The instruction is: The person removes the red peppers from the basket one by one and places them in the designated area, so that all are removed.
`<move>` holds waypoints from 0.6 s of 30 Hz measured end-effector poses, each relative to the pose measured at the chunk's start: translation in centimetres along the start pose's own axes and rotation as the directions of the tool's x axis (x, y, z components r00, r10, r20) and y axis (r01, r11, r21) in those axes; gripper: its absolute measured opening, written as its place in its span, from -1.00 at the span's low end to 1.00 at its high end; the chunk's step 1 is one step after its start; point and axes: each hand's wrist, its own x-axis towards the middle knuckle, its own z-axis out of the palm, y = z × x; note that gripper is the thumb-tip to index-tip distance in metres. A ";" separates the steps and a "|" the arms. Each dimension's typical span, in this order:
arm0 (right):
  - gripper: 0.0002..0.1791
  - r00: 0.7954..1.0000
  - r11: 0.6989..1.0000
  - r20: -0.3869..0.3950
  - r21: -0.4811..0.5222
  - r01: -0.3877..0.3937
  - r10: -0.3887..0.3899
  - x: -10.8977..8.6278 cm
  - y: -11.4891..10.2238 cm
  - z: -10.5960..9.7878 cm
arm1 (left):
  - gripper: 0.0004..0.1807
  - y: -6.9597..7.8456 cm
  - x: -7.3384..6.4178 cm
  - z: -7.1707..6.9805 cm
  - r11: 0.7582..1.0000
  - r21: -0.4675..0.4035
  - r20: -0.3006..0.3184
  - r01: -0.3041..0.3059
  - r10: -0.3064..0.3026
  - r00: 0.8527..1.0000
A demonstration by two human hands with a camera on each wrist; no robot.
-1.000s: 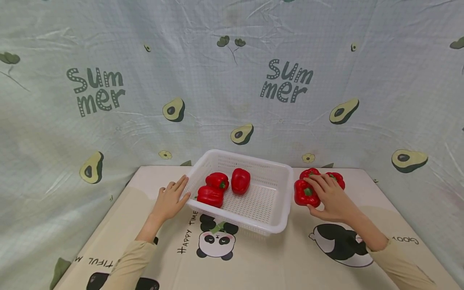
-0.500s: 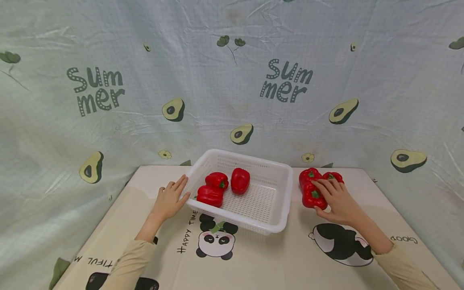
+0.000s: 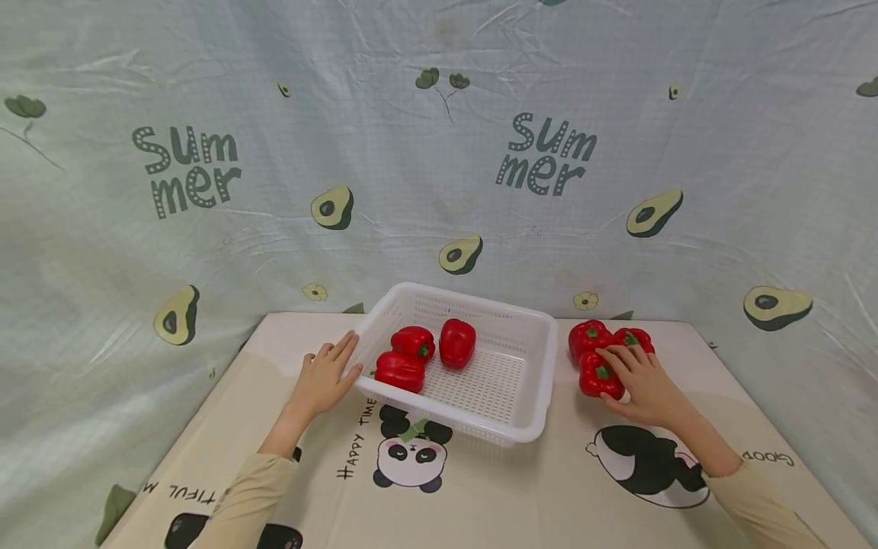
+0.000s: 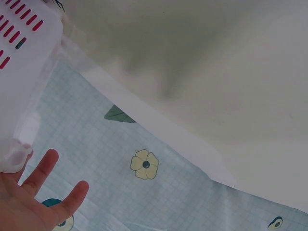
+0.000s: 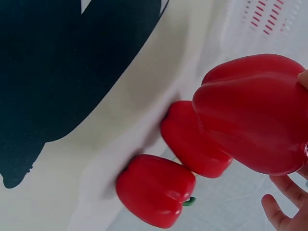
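Observation:
At the left end of a white slotted plastic basket (image 3: 521, 366), my left hand (image 3: 321, 383) rests its fingertips against the rim. In the left wrist view that hand's fingers (image 4: 74, 198) are spread and extended beside the basket's side wall. To the right of the basket, my right hand (image 3: 645, 389) holds a red bell pepper (image 3: 598, 375) between thumb and fingers, its green stem facing up. The right wrist view shows this held bell pepper (image 5: 252, 113) large. Two more red bell peppers stand just behind it, one at the left (image 3: 587, 338) and one partly covered by my fingers (image 3: 632, 336).
Three red bell peppers lie in the left half of the basket, including one near its middle (image 3: 456, 343). A cream tablecloth (image 3: 480, 496) with panda prints covers the table. A pale printed curtain (image 3: 384, 152) hangs along the back and both sides.
My right hand has shifted a little to the right with its bell pepper, uncovering more of the left rear pepper. The left hand stays at the basket rim.

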 end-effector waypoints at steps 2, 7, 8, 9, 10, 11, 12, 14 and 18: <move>-0.17 1.000 1.000 0.002 0.001 -0.002 0.002 0.0 0.2 0.2 | -0.40 0.0 0.0 0.0 1.000 -0.003 0.000 0.001 -0.001 1.000; -0.17 1.000 1.000 0.005 0.006 0.003 -0.003 0.1 0.7 0.7 | -0.41 0.0 0.0 0.0 1.000 -0.003 -0.004 0.001 -0.001 1.000; -0.17 1.000 1.000 0.006 0.008 0.003 -0.003 0.2 0.8 0.8 | -0.41 0.0 0.0 0.0 1.000 -0.003 -0.006 0.000 0.000 1.000; -0.17 1.000 1.000 0.004 0.012 0.003 -0.003 0.2 0.9 0.9 | -0.41 0.0 0.0 0.0 1.000 -0.002 -0.009 -0.002 0.002 1.000; -0.16 1.000 1.000 -0.001 0.017 0.005 -0.005 0.3 0.9 1.0 | -0.41 0.0 0.0 0.0 1.000 -0.002 -0.011 -0.002 0.002 1.000; -0.17 1.000 1.000 -0.001 0.019 0.003 -0.003 0.3 1.0 1.1 | -0.41 -0.1 0.0 0.0 1.000 -0.003 -0.014 -0.004 0.004 1.000; -0.17 1.000 1.000 -0.004 0.019 0.003 -0.003 0.3 1.0 1.2 | -0.41 -0.1 0.0 0.0 1.000 -0.005 -0.016 -0.006 0.006 1.000; -0.19 1.000 1.000 -0.003 0.018 0.001 -0.001 0.4 1.2 1.4 | -0.41 -0.1 0.0 0.1 1.000 -0.004 -0.022 -0.011 0.010 1.000; -0.21 1.000 1.000 0.026 0.018 -0.015 0.015 0.5 1.3 1.5 | -0.41 -0.1 0.0 0.1 1.000 -0.009 -0.027 -0.013 0.013 1.000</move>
